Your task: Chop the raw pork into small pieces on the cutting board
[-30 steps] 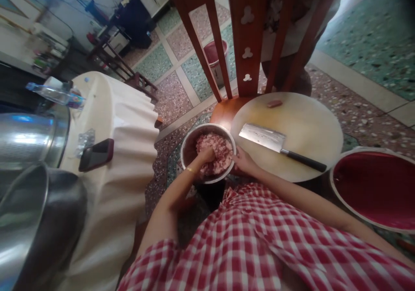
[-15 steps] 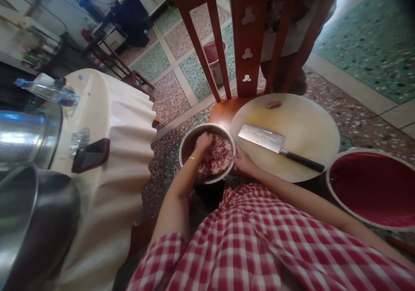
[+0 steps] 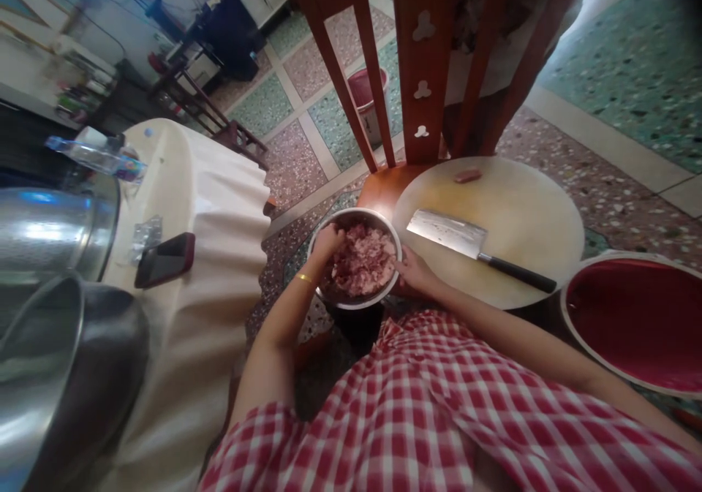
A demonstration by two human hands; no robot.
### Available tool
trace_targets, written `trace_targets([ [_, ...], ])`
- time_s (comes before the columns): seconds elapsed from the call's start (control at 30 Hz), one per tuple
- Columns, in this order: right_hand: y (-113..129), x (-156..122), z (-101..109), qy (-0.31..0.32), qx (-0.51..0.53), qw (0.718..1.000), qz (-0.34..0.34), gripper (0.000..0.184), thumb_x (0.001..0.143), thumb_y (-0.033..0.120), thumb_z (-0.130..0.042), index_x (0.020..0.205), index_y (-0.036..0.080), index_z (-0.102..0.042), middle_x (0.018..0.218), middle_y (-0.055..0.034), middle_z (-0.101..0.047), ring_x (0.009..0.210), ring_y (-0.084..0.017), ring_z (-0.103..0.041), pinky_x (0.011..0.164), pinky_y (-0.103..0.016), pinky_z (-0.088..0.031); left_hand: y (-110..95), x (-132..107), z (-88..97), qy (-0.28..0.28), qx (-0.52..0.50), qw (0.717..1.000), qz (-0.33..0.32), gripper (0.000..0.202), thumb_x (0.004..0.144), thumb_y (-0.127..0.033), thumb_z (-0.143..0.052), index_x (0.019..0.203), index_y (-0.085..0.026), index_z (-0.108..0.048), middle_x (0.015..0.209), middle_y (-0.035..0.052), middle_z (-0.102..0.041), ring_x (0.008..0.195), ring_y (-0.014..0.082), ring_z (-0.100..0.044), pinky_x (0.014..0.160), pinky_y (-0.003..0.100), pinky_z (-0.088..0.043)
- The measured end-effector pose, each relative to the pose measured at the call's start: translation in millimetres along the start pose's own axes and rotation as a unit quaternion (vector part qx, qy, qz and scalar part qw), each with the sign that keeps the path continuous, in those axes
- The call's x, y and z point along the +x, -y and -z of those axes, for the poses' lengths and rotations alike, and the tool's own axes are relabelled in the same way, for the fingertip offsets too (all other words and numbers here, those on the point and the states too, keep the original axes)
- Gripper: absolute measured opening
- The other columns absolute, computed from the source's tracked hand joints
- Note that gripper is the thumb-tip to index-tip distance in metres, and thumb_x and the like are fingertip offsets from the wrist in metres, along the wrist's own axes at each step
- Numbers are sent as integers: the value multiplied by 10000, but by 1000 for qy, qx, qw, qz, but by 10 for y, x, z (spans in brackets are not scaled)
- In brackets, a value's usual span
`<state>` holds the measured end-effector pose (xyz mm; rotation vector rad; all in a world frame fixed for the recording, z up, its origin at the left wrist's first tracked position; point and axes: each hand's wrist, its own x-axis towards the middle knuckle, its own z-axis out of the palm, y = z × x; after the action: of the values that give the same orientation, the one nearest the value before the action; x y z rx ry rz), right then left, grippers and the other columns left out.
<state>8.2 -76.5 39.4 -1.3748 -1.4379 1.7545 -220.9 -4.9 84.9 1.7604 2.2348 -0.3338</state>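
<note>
A round metal bowl [image 3: 395,284] holds pink and dark-red minced meat [image 3: 366,262]. My left hand [image 3: 330,242] is inside the bowl at its left side, fingers curled down at the edge of the meat, fingertips partly hidden. A yellow band circles that wrist. On the right side, my right hand [image 3: 412,269] grips the bowl's rim. Beside the bowl lies a round pale cutting board [image 3: 521,207]. Across it rests a cleaver [image 3: 450,235] with a black handle pointing lower right. A small reddish piece of meat [image 3: 468,176] sits near the board's far edge.
A wooden chair [image 3: 425,61] stands ahead, its seat under the board's edge. At right is a red-lined bucket [image 3: 567,287]. The cloth-covered table [image 3: 213,258] on the left bears a phone [image 3: 164,260], a plastic bottle [image 3: 96,157] and large metal basins [image 3: 110,375].
My left hand has moved left from the middle of the meat to the bowl's left side, uncovering more mince. My right hand stays on the rim. The view has shifted slightly.
</note>
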Motion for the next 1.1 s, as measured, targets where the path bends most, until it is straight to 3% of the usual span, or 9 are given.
trace_targets([
  [0.13,-1,40,23,11,0,1000,-5,310,821,248,-472,1123,185,-448,452,99,-499,349,-117,-493,370,-205,-370,-383,183,-105,3,19,999,-30,428,891,-305,-282,992,-104,-646,1025,153,-654,943,223,-617,822,297,-453],
  [0.27,44,42,46,16,-2,1000,-14,333,808,209,-459,1138,169,-439,421,113,-475,341,-110,-482,367,-193,-361,-753,-145,-426,14,68,964,-257,376,839,-368,-417,1031,-133,-639,1048,134,-636,1016,236,-569,972,381,-366],
  [0.37,88,16,58,15,-4,1000,-19,324,801,198,-466,1122,160,-452,401,114,-470,338,-101,-476,377,-184,-364,-614,-428,-493,7,98,918,-385,396,759,-384,-556,1107,-200,-607,1147,106,-591,1191,288,-429,1065,494,-214],
  [0.53,125,-11,72,21,17,999,-21,365,796,159,-443,1161,161,-440,388,112,-464,341,-105,-470,380,-185,-366,-20,-609,-217,10,134,953,-270,294,838,-362,-479,1079,-263,-614,1331,83,-451,1279,312,-307,992,491,-318],
  [0.7,79,12,72,18,14,1000,-21,403,791,178,-462,1193,166,-429,410,99,-490,360,-122,-491,381,-202,-378,363,-956,-166,38,151,973,-168,484,867,-429,-423,1321,-262,-408,1365,144,-406,1172,307,-448,918,429,-404],
  [0.8,75,9,74,15,6,1000,-26,385,794,202,-479,1176,169,-440,413,97,-495,358,-121,-492,384,-205,-381,300,-1094,-303,108,126,970,-176,571,863,-387,-440,1384,-202,-296,1192,153,-560,1060,272,-550,905,391,-420],
  [0.9,92,0,77,11,1,999,-31,345,799,211,-487,1141,171,-463,408,100,-486,347,-111,-479,383,-200,-371,28,-977,-459,166,78,960,-209,536,851,-302,-459,1351,-159,-332,1130,129,-601,1019,228,-586,872,312,-442],
  [1.0,98,4,79,8,-3,1000,-26,326,805,226,-485,1127,173,-471,402,102,-479,341,-111,-476,378,-200,-364,-216,-762,-518,167,83,964,-190,415,829,-182,-448,1236,-105,-461,1093,156,-616,989,225,-604,843,293,-452],
  [1.1,88,21,83,14,-3,1000,-19,326,801,224,-476,1124,181,-467,400,106,-476,342,-112,-482,376,-198,-369,-231,-721,-413,162,85,966,-184,437,834,-193,-443,1270,-163,-440,1079,117,-633,992,208,-602,833,271,-450],
])
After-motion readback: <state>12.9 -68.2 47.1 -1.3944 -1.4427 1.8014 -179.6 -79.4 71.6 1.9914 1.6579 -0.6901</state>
